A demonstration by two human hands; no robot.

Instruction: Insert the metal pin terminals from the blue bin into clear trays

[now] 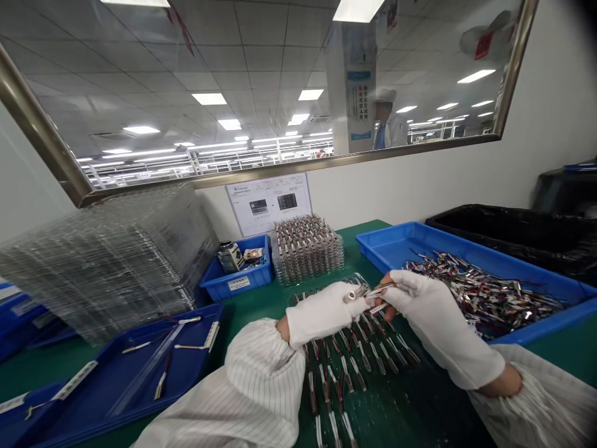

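- Left hand (321,311) and right hand (420,305): both pinch one small wired part (373,291) between fingertips.
- Position: directly above the clear tray (354,361), left of the blue bin (396,246).

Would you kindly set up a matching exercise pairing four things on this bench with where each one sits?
Things:
1. stack of clear trays
2. small blue bin
3. black-lined waste bin
4. blue tray of loose wired parts

Places:
A. far right, behind the large blue tray
B. right of the hands
C. left, by the wall
D. centre back, beside the stack of filled trays

Pairs: 1-C, 2-D, 3-A, 4-B
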